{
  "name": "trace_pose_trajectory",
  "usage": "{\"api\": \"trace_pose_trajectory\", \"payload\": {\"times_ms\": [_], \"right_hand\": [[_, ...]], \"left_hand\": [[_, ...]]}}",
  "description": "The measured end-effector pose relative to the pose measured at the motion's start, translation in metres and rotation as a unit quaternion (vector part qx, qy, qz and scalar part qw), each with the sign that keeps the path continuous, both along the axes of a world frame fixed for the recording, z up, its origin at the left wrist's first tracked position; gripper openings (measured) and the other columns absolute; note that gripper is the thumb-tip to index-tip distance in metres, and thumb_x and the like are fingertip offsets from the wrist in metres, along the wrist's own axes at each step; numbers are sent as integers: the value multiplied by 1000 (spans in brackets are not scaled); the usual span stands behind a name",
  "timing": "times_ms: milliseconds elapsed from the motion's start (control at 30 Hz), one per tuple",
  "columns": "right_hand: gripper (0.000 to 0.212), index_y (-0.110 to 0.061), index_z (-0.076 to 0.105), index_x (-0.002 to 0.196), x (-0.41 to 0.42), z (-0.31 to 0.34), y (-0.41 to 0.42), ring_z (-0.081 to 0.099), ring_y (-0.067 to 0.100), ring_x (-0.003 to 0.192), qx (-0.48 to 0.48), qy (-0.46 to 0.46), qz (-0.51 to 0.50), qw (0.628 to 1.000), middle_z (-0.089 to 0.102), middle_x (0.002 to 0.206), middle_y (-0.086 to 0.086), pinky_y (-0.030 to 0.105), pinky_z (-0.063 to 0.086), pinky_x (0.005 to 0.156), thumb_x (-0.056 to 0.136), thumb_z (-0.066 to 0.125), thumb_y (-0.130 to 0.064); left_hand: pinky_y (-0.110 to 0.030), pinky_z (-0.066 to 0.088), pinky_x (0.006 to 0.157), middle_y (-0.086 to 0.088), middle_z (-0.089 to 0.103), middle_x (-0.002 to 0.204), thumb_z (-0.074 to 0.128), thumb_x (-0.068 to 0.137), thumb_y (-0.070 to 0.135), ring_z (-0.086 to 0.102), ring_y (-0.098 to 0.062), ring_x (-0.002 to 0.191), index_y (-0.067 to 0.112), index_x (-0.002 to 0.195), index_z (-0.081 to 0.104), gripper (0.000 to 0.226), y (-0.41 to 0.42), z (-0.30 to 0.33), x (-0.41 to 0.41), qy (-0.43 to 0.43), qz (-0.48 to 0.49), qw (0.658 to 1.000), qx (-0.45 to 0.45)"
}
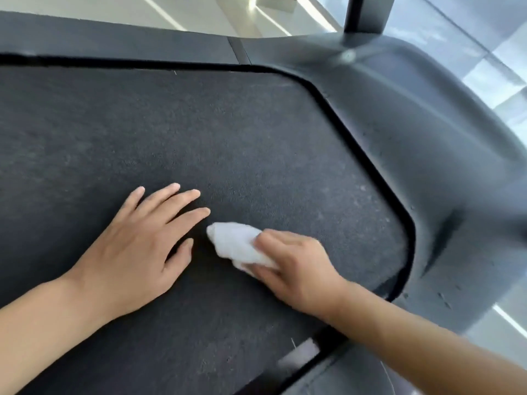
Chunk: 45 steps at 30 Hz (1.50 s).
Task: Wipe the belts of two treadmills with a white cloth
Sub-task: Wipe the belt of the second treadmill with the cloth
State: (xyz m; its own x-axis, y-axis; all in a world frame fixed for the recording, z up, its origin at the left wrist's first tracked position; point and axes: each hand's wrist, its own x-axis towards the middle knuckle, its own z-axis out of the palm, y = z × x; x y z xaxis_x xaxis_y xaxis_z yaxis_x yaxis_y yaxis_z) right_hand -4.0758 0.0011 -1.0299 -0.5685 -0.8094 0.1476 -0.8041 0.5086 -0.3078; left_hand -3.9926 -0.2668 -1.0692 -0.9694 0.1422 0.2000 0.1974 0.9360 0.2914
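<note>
Left hand (134, 249): flat on treadmill belt (228, 132), fingers straight, spread, holding nothing. Right hand (293, 266): grip clamped on bunched white cloth (236, 242), cloth on belt, near centre, just right of left fingertips. Grey frame (427, 132) right

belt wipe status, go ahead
Left hand flat on treadmill belt, fingers spread. Right hand grips white cloth, pressed to belt. Nothing in the way.

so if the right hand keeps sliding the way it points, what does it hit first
Probably the left hand: the white cloth in the right hand points at its fingertips, with only a narrow strip of belt between.
</note>
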Motion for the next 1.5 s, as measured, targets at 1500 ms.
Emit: {"api": "trace_pose_trajectory", "payload": {"times_ms": [1500], "right_hand": [[45,-20,36,90,-109,8,98,55,35,69,70,84,-435,894,61,74,4,36,40,60,97,47,-62]], "left_hand": [[-54,23,123,3,52,154,47,90,40,44,-28,147,31,132,66,46,8,-6,-4,10,3,999,37]]}}
